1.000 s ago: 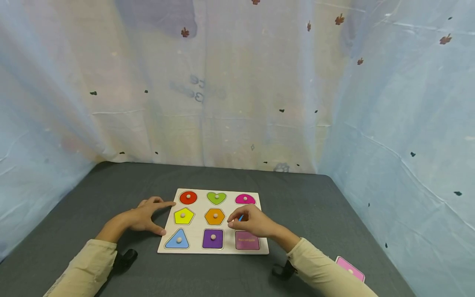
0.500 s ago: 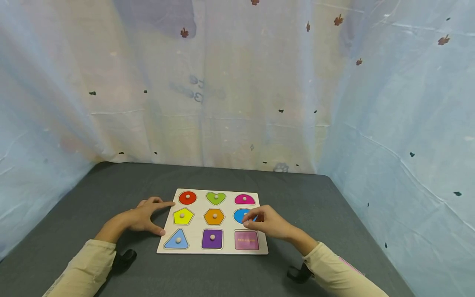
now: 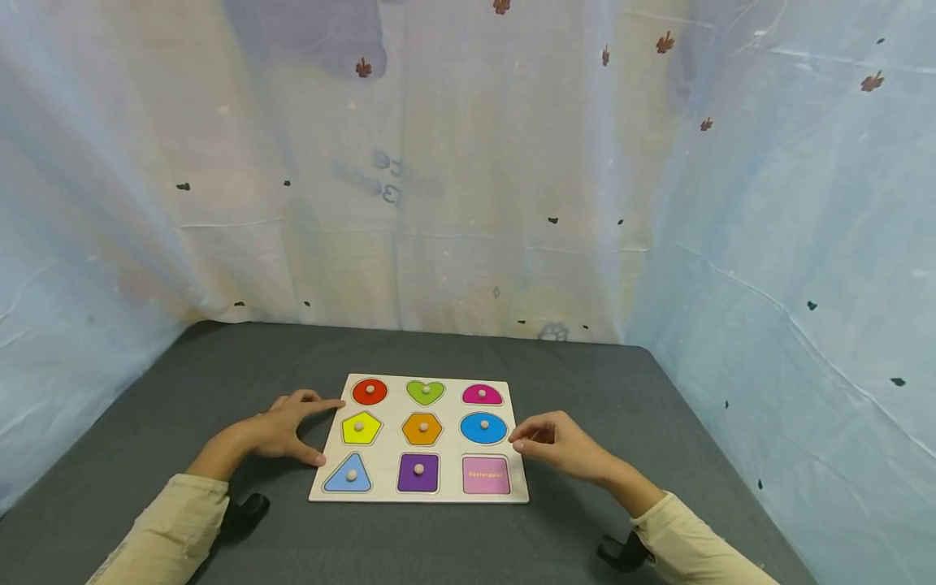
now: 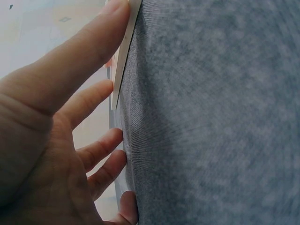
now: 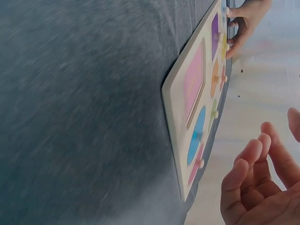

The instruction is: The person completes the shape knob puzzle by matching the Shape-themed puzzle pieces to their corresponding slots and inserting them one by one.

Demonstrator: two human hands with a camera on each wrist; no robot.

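Note:
A pale wooden shape puzzle board [image 3: 448,455] lies on the grey tabletop, with knobbed shapes seated in its recesses. Among them are a blue oval [image 3: 483,439], a purple square [image 3: 428,481] and an orange hexagon [image 3: 422,418]. At its lower right corner the knobless rectangular recess [image 3: 486,486] shows a pink floor with lettering. My left hand [image 3: 281,426] rests at the board's left edge, thumb and index finger spread against it. Just off the right edge hovers my right hand [image 3: 563,445], fingers loosely bent and holding nothing; the right wrist view shows its thumb and fingertips apart.
Dark grey cloth covers the table [image 3: 409,536]. A pale patterned curtain [image 3: 453,162] hangs behind it and along both sides. A black strap [image 3: 252,508] hangs at the left wrist and another black strap [image 3: 621,554] at the right.
My right hand has let go of the blue oval, now seated in its recess, and moved right off the board. My right forearm now covers the pink knobbed rectangle seen earlier at right. Left hand unmoved.

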